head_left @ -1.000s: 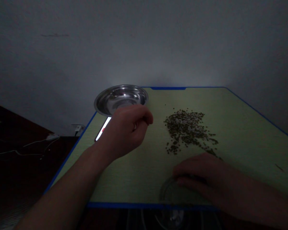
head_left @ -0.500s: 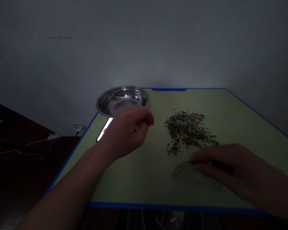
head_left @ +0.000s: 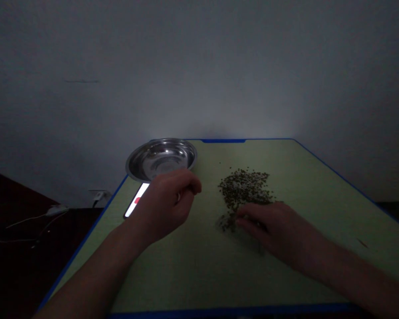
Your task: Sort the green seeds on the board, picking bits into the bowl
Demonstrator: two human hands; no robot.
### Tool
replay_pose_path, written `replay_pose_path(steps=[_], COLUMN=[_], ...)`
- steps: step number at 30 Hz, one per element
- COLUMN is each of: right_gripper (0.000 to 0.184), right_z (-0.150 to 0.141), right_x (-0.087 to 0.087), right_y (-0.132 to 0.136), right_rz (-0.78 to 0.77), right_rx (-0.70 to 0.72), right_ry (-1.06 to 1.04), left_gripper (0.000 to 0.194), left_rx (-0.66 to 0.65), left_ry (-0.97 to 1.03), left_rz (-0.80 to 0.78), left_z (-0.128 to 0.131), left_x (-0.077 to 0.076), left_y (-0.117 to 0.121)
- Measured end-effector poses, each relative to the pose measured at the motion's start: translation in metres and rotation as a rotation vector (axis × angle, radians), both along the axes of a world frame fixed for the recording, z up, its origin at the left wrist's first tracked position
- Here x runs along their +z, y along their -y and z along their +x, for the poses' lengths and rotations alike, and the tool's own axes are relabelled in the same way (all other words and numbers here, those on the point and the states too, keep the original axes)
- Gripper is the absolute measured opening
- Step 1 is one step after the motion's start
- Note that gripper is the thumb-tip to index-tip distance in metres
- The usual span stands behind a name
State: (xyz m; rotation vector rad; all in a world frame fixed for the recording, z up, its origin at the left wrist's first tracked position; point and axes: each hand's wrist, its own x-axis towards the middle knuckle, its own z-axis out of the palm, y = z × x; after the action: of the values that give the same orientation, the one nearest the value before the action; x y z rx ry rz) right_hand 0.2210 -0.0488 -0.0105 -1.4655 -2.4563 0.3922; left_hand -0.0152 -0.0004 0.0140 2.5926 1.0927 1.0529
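Observation:
My left hand (head_left: 173,199) hovers over the left part of the table, fingers curled and thumb pressed in. Whatever it may hold is hidden inside the fingers. Behind it stands a shiny metal bowl (head_left: 159,161), with nothing visible inside. My right hand (head_left: 272,226) is closed, thumb against fingers, at the near edge of a spread of small dark seeds or grains (head_left: 244,186). It pinches a clear, see-through thing (head_left: 241,239), blurred and faint, whose kind I cannot make out. Some grains show around and through it.
A phone (head_left: 136,200) with a lit screen lies by the bowl, partly behind my left wrist. The pale green table (head_left: 199,274) has a blue edge and stands against a grey wall. A plug (head_left: 99,195) and white cables (head_left: 56,210) are at the lower left.
My right hand has moved left and slightly away from me with the clear thing, up to the grains. The left hand keeps its curled pose. The whole view has shifted.

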Motion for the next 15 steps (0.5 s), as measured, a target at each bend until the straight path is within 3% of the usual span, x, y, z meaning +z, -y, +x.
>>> replay_pose_path(steps=[7, 15], right_gripper=[0.028, 0.028], right_z=[0.053, 0.068], right_x=[0.000, 0.003], right_y=[-0.028, -0.050], right_rz=[0.159, 0.268], right_rx=[-0.149, -0.218], right_ry=[0.107, 0.144], left_gripper=[0.022, 0.022], left_rx=[-0.019, -0.013], left_ry=[0.013, 0.001], left_rz=[0.007, -0.024], left_z=[0.000, -0.001], left_x=[-0.002, -0.003], left_y=[0.000, 0.000])
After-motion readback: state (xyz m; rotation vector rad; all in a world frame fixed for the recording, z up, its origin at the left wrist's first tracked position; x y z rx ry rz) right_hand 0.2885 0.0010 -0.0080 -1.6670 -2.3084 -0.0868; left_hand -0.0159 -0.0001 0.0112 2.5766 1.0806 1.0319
